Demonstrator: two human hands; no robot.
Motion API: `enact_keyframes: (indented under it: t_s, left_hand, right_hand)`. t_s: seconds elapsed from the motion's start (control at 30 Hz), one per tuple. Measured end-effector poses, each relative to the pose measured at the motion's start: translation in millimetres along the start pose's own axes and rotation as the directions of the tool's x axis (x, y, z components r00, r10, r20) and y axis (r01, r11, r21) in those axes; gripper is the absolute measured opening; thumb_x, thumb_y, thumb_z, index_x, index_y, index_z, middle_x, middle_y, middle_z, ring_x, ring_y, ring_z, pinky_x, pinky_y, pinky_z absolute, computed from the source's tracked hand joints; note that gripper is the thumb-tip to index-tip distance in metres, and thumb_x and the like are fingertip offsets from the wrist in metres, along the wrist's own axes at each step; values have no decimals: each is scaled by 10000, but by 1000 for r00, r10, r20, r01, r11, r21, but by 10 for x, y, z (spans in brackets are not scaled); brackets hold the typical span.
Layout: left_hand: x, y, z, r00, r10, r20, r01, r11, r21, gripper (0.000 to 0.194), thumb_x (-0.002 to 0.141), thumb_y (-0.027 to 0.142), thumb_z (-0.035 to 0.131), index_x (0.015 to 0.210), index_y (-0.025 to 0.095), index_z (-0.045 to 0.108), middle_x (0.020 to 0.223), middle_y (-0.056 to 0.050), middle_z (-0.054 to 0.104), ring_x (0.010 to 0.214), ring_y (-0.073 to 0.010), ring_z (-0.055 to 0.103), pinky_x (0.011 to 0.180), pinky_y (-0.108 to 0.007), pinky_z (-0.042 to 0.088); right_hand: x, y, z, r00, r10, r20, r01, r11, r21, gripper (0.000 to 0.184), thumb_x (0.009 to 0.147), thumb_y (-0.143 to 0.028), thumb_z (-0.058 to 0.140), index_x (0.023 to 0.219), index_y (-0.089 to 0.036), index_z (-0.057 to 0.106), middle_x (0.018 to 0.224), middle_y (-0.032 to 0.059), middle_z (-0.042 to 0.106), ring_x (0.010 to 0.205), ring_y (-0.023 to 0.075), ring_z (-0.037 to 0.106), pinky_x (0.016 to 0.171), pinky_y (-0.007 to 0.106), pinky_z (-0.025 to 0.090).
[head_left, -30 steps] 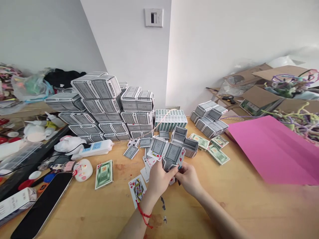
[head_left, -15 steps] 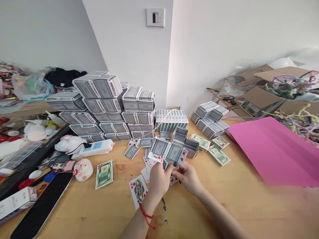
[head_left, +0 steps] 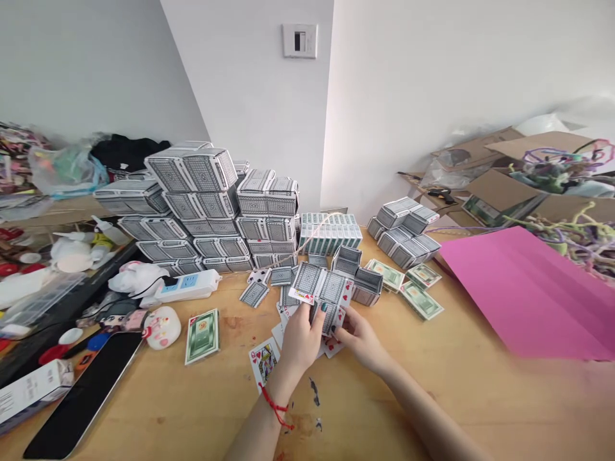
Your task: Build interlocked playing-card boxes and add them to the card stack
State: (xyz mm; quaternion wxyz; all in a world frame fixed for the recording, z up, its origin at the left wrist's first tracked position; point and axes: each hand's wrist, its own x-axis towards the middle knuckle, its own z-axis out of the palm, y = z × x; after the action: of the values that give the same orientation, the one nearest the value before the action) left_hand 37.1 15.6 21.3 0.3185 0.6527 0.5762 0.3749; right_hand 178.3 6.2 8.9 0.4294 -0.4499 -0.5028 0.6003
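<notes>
Interlocked folded playing cards, mostly with grey patterned backs outward, are between my hands near the middle of the desk. A strip of a red king shows at their left, hearts at their right. My left hand is closed round the lower left, its thumb on the backs. At the lower right corner, my right hand pinches the cards' edge. Loose face-up cards lie under my left hand, among them a queen of hearts. Just beyond the held cards stand open folded-card boxes.
Stacked card blocks rise at the back left; a smaller stack stands back right. Green card packs lie right of centre, another left. A pink sheet, power strip and phone flank the work area.
The held cards have tipped so that another grey back shows below. My left thumb now lies on it, and my right hand has shifted to the lower right edge.
</notes>
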Motion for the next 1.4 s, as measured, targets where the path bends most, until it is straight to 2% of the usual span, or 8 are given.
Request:
enact_keyframes:
  t_s: [0.17,0.37,0.53,0.77,0.93,1.1,1.27,1.4]
  left_hand:
    - [86,-81,-102,1000,-18,14,20,985,-170,185,774,228,482,908,164,593,840,-58,660,791,-200,601,720,-301,451]
    - [141,-121,-311,991,17,136,15,973,-231,280,728,160,520,979,173,644,993,-58,667,946,-215,584,824,-311,442]
    - [138,-62,-336,990,-129,51,139,887,-441,478,704,188,575,1177,210,515,1150,-56,601,1007,-200,571,837,-300,451]
    - [81,-87,-195,963,-190,190,259,842,-473,245,773,209,480,1013,198,528,985,-39,622,893,-170,575,769,-286,452]
    - [51,-74,-149,961,-196,195,270,818,-509,217,783,215,468,998,195,495,839,-14,601,794,-154,557,707,-266,451]
    - [45,-64,-159,941,-191,278,316,789,-528,226,807,249,440,1027,203,459,802,-6,577,719,-150,551,652,-270,462]
    - [40,-53,-201,965,-154,211,237,856,-459,258,775,245,512,1028,203,482,895,-20,597,817,-157,561,731,-283,461]
    - [46,42,-354,907,-190,375,381,751,-539,411,782,360,531,1173,277,435,1061,-47,588,832,-170,588,632,-269,498]
  right_hand:
    - [-27,-116,21,989,15,149,-32,993,114,289,760,-357,580,987,-182,545,780,26,644,676,175,619,645,340,515]
    - [13,-123,-82,990,-111,-89,124,979,160,584,701,-393,671,1213,-264,420,1210,66,535,1062,223,536,897,369,441]
    - [41,-60,-149,997,-71,-27,73,993,97,366,747,-440,613,1015,-198,548,999,70,646,911,232,603,797,373,489]
    - [-4,-13,-44,1000,8,30,-12,990,138,446,767,-508,551,1114,-247,447,1005,57,632,663,194,641,499,303,525]
    - [-33,-38,-38,998,12,68,-22,989,144,465,812,-497,492,1192,-276,339,882,39,646,522,161,619,460,302,514]
    - [-43,-87,-52,995,14,101,-30,986,166,492,822,-474,487,1232,-282,297,914,44,633,539,161,619,455,298,511]
    - [-13,-38,-79,999,18,47,-24,990,142,501,788,-475,535,1216,-276,365,1018,49,601,667,176,624,484,282,517]
    - [7,2,-105,1000,14,14,-16,995,98,496,777,-486,540,1207,-264,431,979,44,606,724,185,609,482,253,503]
